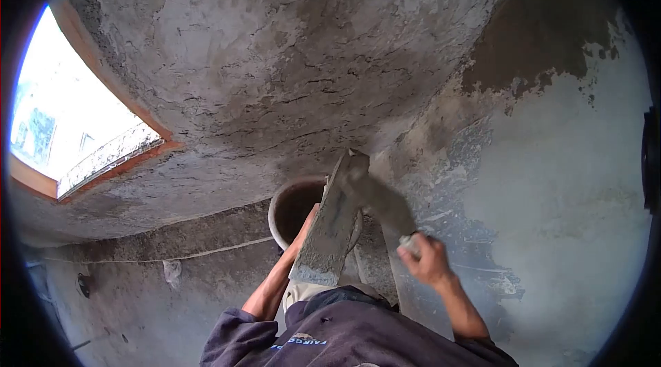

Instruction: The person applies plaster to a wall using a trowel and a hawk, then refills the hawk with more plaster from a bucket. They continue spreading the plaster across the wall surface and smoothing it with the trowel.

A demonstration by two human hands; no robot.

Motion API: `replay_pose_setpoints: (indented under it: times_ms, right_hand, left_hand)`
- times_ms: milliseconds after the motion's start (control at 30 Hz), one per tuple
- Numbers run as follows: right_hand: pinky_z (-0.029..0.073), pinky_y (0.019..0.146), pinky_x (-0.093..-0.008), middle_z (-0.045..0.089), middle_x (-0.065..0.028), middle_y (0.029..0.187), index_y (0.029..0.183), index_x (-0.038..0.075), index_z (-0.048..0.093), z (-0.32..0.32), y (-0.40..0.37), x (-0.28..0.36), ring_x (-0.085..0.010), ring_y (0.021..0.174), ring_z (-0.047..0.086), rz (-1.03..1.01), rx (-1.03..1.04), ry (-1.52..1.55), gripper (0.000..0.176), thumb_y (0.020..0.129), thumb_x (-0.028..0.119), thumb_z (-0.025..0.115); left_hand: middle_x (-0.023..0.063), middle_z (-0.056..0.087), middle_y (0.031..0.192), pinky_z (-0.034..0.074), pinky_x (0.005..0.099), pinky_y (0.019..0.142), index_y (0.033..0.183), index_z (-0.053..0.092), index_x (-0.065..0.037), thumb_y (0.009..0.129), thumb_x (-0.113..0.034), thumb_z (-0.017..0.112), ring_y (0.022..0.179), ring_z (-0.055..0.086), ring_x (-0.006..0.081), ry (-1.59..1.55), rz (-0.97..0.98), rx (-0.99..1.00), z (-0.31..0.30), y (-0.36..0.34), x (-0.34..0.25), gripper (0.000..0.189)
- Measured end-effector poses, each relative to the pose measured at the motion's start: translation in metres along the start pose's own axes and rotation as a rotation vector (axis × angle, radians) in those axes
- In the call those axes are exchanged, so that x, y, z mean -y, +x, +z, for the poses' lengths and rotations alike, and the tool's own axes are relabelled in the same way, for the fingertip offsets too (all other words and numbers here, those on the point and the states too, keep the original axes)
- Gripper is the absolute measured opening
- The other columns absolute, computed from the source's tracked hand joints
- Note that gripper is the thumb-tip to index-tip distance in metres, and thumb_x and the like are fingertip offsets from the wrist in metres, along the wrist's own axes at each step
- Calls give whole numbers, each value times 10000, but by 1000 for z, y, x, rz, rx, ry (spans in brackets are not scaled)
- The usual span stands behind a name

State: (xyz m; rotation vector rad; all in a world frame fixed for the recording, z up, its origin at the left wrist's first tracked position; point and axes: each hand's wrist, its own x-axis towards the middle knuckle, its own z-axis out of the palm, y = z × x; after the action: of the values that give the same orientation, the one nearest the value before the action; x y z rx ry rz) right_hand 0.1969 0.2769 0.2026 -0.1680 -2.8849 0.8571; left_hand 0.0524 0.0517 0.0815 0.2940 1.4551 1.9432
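Observation:
My left hand is at the left edge of a long, mortar-caked plasterer's hawk and bears it from below, its fingers mostly hidden behind the board. Wet grey mortar sits at the hawk's far end. With its fingers wrapped round the handle, my right hand grips a plastering trowel. The trowel's blade is coated in mortar and slightly blurred, and its tip overlaps the hawk's upper right edge in this view. Beneath the hawk stands a round bucket, partly covered by the board and my left forearm.
A rough, cracked plaster wall rises ahead. At the left is a bright window opening with an orange-brown frame. The right wall has a smoother pale surface, with a dark, damp-looking patch above it.

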Motion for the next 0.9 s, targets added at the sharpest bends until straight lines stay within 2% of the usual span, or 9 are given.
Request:
replay_pose_setpoints:
  times_ms: [200, 333, 400, 433, 500, 667, 700, 767, 900]
  right_hand:
    - [465, 526, -409, 600, -131, 624, 853, 66, 573, 60, 11, 7, -338, 539, 582, -159, -90, -108, 262, 824, 320, 627]
    - [489, 596, -453, 632, -216, 747, 972, 4, 556, 47, 69, -25, -377, 717, 635, 222, -212, -74, 322, 853, 300, 595]
    - [491, 603, -453, 630, -228, 759, 1025, -7, 547, 32, 81, -38, -380, 746, 636, 305, -321, -157, 351, 860, 301, 586]
    - [491, 610, -451, 630, -232, 770, 1063, -17, 528, 17, 86, -41, -382, 757, 633, 277, -391, -197, 379, 863, 301, 583]
    - [485, 634, -446, 629, -233, 799, 1099, -4, 508, -8, 86, -35, -393, 758, 625, 340, -478, -189, 396, 863, 304, 587]
    - [471, 604, -437, 611, -218, 755, 1048, 31, 526, -65, 85, -23, -385, 691, 618, 368, -636, -171, 357, 853, 320, 603]
    - [469, 588, -412, 608, -196, 732, 1041, 27, 530, -74, 88, -26, -340, 662, 615, 444, -605, -97, 367, 853, 334, 604]
    - [457, 534, -324, 594, -119, 714, 1022, -15, 535, -94, 95, -25, -196, 599, 574, 596, -456, 145, 420, 857, 365, 603]
    - [441, 491, -279, 567, -77, 725, 1000, -38, 540, -128, 116, -60, -126, 587, 537, 619, -445, 332, 432, 866, 369, 595]
  left_hand:
    - [41, 538, 1114, 415, 282, 834, 1269, 427, 16, 993, -358, 305, 948, 496, 126, 5, -60, 84, -11, 10, -30, 481]
    - [48, 535, 1125, 412, 284, 843, 1270, 422, 23, 989, -344, 333, 962, 493, 129, 25, -97, 181, -25, 16, -44, 471]
    - [87, 411, 1326, 340, 317, 991, 1377, 306, -13, 886, -237, 575, 1175, 406, 167, 520, 20, 348, -41, 25, -50, 603]
    - [87, 411, 1326, 340, 317, 991, 1377, 306, -13, 886, -237, 575, 1175, 406, 167, 522, 52, 390, -41, 33, -52, 603]
    - [135, 516, 1186, 385, 294, 897, 1279, 399, 47, 897, -210, 494, 1051, 473, 155, 287, 15, 303, -43, 41, -50, 470]
    - [148, 538, 1177, 378, 316, 921, 1277, 391, 57, 964, -311, 372, 1075, 485, 179, 212, -165, 370, -46, 53, -48, 484]
    - [149, 552, 1161, 377, 325, 927, 1268, 392, 70, 983, -342, 317, 1070, 495, 189, 69, -311, 354, -46, 53, -51, 506]
    - [148, 562, 1148, 375, 330, 932, 1251, 406, 77, 991, -365, 264, 1053, 506, 198, 244, -207, 401, -66, 66, -6, 533]
    - [147, 582, 1120, 365, 335, 944, 1214, 457, 73, 1000, -380, 203, 1024, 521, 209, 342, -191, 469, -78, 70, 10, 561]
